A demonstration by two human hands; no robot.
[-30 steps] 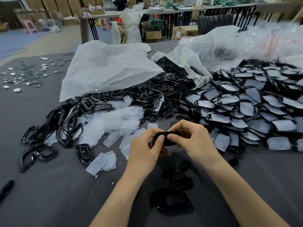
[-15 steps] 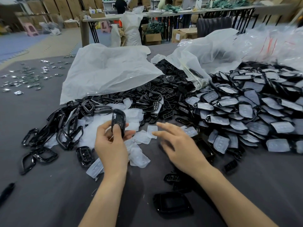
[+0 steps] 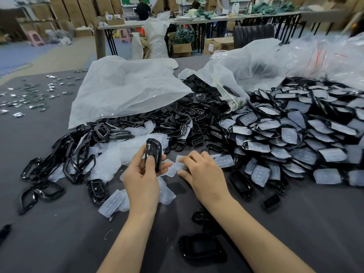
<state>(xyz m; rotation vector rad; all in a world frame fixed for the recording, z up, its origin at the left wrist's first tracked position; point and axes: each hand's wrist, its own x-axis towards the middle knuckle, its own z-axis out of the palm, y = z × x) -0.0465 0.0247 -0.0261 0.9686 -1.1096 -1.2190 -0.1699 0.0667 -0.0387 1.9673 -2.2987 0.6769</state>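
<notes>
My left hand (image 3: 142,179) holds a black key-fob shell (image 3: 153,152) upright, thumb on its face, fingers curled behind it. My right hand (image 3: 202,172) lies just to its right on the grey table (image 3: 59,233), fingertips pinching a translucent white rubber pad (image 3: 180,164) that lies on the table. More loose white pads (image 3: 114,201) lie under and left of my hands.
Black frames (image 3: 65,158) are heaped at the left, black button inserts (image 3: 187,119) in the middle, assembled fobs with white pads (image 3: 295,134) at the right. Clear plastic bags (image 3: 128,89) lie behind. A black shell (image 3: 201,249) lies near me. Small metal parts (image 3: 29,95) scatter far left.
A second ago both hands held the black shell together. My left hand took it away to the left and upright, while my right hand reached forward and came down on a white pad.
</notes>
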